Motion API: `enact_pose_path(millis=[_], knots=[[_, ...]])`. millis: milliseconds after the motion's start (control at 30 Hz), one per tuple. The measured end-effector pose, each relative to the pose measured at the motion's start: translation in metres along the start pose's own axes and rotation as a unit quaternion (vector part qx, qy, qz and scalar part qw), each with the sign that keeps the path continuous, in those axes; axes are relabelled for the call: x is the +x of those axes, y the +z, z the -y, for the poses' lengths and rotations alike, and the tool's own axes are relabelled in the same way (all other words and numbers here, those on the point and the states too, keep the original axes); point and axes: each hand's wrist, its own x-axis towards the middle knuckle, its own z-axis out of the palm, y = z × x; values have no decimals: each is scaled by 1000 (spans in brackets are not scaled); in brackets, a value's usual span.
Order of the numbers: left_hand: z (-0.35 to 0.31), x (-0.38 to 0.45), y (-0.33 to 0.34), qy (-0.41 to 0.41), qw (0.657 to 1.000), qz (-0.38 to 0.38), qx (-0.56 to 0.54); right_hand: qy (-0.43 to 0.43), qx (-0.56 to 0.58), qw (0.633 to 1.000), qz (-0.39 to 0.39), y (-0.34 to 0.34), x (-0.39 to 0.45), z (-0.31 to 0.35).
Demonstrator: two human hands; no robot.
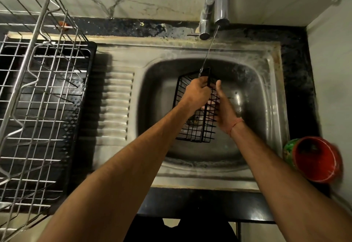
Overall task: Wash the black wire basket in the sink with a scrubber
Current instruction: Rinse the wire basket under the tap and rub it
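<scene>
Steel dish rack [38, 97] left, red cup [317, 159] right of sink [266, 66].
</scene>
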Motion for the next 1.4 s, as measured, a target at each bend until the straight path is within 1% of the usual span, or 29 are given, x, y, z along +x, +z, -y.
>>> enact_pose_path(millis=[67, 100, 167, 200, 233, 267, 333, 400, 467, 533, 700, 767, 1000, 1067, 1100, 1167, 1200, 1233, 1267, 1300, 1333, 1367, 1400], knots=[[5, 1, -10, 14, 997, 4, 71, -26, -31, 999, -22, 1, 3, 1], [11, 2, -17, 9, 996, -13, 89, -32, -54, 997, -39, 0, 5, 1], [31, 1, -34, -34, 988, -103, 108, -16, -99, 993, -67, -6, 12, -2], [42, -2, -42, -64, 979, -148, 121, -8, -103, 992, -71, -9, 15, -4], [56, -5, -49, -96, 970, -173, 138, -3, -99, 992, -73, -11, 18, -5], [69, -8, -56, -126, 965, -174, 151, 1, -94, 993, -75, -13, 21, -6], [91, -12, -63, -167, 964, -122, 167, 4, -104, 991, -80, -13, 25, -6], [103, -13, -63, -171, 971, -64, 156, -6, -131, 988, -78, -12, 28, -5], [105, -14, -60, -173, 978, -46, 109, -8, -154, 985, -82, -11, 31, -4], [100, -15, -55, -173, 981, -49, 72, -11, -186, 977, -102, -11, 35, -3], [95, -15, -45, -145, 981, -74, 104, 14, -264, 954, -142, -14, 41, -1], [95, -15, -43, -148, 979, -84, 116, 15, -292, 945, -144, -16, 41, -3], [95, -19, -41, -141, 980, -91, 109, 6, -353, 927, -127, -28, 38, -2], [94, -21, -40, -143, 979, -98, 112, -33, -389, 909, -144, -30, 38, 0], [95, -21, -41, -142, 978, -99, 115, -78, -404, 896, -169, -28, 37, 4], [96, -21, -41, -140, 978, -98, 119, -208, -387, 869, -226, -23, 31, 25], [96, -22, -41, -138, 978, -97, 122, -275, -369, 854, -244, -19, 27, 42], [96, -22, -41, -135, 979, -96, 122, -323, -344, 846, -247, -14, 26, 61], [97, -23, -41, -133, 979, -95, 119, -348, -306, 856, -229, -9, 23, 82], [98, -23, -41, -130, 980, -94, 116, -341, -253, 884, -194, -3, 24, 103], [98, -23, -40, -127, 981, -93, 117, -303, -187, 922, -152, 5, 23, 123], [100, -24, -40, -126, 980, -93, 119, -238, -108, 960, -105, 13, 24, 140], [100, -24, -40, -124, 981, -96, 118, -162, -25, 985, -57, 21, 25, 154]])
